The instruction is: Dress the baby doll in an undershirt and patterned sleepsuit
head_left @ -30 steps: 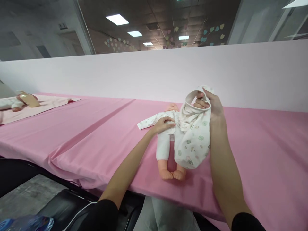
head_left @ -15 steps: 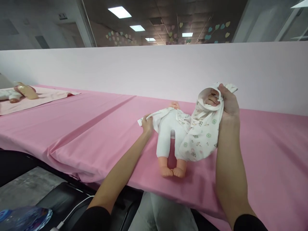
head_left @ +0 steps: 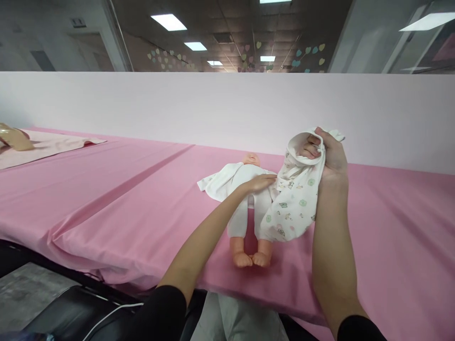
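A baby doll (head_left: 249, 222) in white clothes lies on its back on the pink tablecloth (head_left: 124, 199), feet toward me, head at the far side. My left hand (head_left: 261, 182) rests flat on the doll's chest, fingers stretched out. A white printed garment (head_left: 293, 203) is bunched up and lifted beside the doll's right side; one sleeve of it lies spread on the cloth to the left of the doll. My right hand (head_left: 329, 151) is closed round the garment's upper rim, holding it off the table.
A pale partition wall (head_left: 177, 104) runs along the far edge of the table. At the far left lies a light pink cloth (head_left: 46, 147) with a tan object (head_left: 14, 138) on it. A black chair (head_left: 78, 315) stands below the table's near edge.
My left hand moved from the sleeve at the doll's left back onto its chest. My right hand kept the lifted garment, shifting only slightly.
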Tool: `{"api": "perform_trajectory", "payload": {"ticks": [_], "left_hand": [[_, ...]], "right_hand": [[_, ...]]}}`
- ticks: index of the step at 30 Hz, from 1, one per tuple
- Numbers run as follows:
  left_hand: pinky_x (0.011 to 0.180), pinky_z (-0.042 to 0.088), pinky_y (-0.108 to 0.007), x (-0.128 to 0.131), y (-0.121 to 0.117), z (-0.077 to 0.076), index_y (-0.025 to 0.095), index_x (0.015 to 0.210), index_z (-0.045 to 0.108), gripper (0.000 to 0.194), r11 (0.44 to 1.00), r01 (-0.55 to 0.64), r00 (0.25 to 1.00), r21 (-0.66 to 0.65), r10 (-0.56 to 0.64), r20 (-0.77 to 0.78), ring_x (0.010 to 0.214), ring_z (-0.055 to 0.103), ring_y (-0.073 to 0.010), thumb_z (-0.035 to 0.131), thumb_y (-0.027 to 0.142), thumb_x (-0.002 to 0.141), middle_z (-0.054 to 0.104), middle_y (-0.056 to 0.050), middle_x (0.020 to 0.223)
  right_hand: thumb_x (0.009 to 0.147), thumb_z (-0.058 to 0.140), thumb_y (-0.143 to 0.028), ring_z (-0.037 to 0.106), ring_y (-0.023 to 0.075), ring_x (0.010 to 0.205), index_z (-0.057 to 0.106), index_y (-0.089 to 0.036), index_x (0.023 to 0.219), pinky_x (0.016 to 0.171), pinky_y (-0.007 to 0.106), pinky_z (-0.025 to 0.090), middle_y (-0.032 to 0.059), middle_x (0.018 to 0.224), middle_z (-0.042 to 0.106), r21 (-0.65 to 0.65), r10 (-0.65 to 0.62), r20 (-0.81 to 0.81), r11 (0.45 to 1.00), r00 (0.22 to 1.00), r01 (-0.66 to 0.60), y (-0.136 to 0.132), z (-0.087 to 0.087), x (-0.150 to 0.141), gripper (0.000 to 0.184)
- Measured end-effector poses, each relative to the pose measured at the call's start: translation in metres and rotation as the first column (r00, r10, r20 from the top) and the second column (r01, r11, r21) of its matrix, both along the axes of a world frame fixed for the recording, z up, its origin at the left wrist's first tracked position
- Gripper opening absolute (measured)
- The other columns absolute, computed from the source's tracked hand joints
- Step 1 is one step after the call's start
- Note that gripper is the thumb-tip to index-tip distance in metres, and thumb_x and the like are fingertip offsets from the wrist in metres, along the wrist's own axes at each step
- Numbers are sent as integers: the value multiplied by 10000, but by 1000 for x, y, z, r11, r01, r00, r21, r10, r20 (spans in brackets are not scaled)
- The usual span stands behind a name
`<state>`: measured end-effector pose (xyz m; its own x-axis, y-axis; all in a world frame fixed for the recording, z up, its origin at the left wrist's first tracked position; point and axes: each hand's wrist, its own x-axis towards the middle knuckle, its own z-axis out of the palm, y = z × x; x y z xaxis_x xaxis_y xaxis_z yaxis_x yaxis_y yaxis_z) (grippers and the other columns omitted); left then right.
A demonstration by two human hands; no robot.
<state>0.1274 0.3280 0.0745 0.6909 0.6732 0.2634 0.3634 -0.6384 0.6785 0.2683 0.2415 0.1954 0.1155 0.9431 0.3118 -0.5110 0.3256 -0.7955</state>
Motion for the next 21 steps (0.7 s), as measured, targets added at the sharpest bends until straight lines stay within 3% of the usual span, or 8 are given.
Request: {"api": "perform_trajectory", "payload": {"ticks": [2, 5, 7, 9, 12, 14, 18, 21], "left_hand": [[873, 457, -370, 18, -9, 11, 161, 1055, 600, 361, 969, 220, 975, -113, -214, 60, 968, 586, -209, 350, 143, 796, 647, -67, 1046], [829, 487, -323, 8, -17, 15, 132, 1096, 571, 474, 973, 229, 966, 26, -230, 121, 918, 601, -175, 324, 24, 707, 651, -63, 1026], [919, 449, -323, -22, -16, 9, 143, 1093, 582, 549, 962, 101, 989, 252, -125, 79, 1015, 574, -167, 311, -34, 649, 634, -58, 1101], [962, 423, -368, -62, -12, -4, 157, 1027, 622, 513, 882, 1, 990, 471, 66, -126, 1055, 558, -199, 340, -41, 648, 642, -59, 1086], [1016, 375, -425, -116, -10, -28, 129, 1124, 589, 482, 737, -35, 922, 675, 284, -263, 1067, 561, -219, 331, -27, 748, 624, -105, 1119], [1065, 303, -474, -138, -15, -41, 128, 1248, 507, 481, 661, 10, 903, 751, 316, -290, 1155, 517, -240, 354, 24, 804, 570, -141, 1220], [1107, 181, -539, -139, -25, -55, 175, 1340, 407, 516, 602, 218, 937, 768, 90, -337, 1307, 355, -291, 479, 260, 837, 422, -164, 1383], [1117, 205, -512, -123, -22, -58, 156, 1241, 499, 561, 658, 275, 960, 701, -148, -238, 1223, 463, -293, 574, 427, 755, 545, -159, 1263]], "right_hand": [[590, 722, -205, 195, 24, 383, 372, -199, 607, 386, 212, 200, -92, 501, 317, 24, 15, -37, 1000, 999, -14, -2, 1, -1, 351], [607, 709, -173, 204, 26, 377, 372, -195, 624, 370, 198, 191, -94, 500, 309, 61, 25, -47, 998, 999, -22, -5, 3, -1, 337], [654, 669, -158, 215, 27, 374, 378, -190, 623, 367, 188, 195, -90, 497, 303, 70, 23, -55, 997, 998, -19, -6, 4, -1, 295], [688, 633, -141, 220, 26, 373, 369, -185, 602, 366, 185, 207, -86, 488, 293, 59, 15, -47, 998, 999, -13, -5, 4, -2, 281], [722, 591, -121, 302, 42, 387, 367, -184, 578, 387, 192, 270, -68, 480, 314, 19, 36, 19, 999, 999, -36, -3, 3, -5, 273], [750, 563, -138, 397, 68, 428, 434, -173, 605, 413, 204, 327, -33, 506, 404, -43, 53, 79, 998, 996, -50, -2, 1, -9, 197], [739, 583, -151, 493, 108, 491, 537, -131, 741, 463, 245, 407, 33, 606, 541, -95, -6, 256, 995, 967, 31, -4, -6, -20, 50], [660, 665, -140, 558, 149, 594, 533, -166, 837, 560, 298, 469, 33, 729, 590, -16, -124, 491, 988, 863, 151, -5, -12, -21, 223]]}}
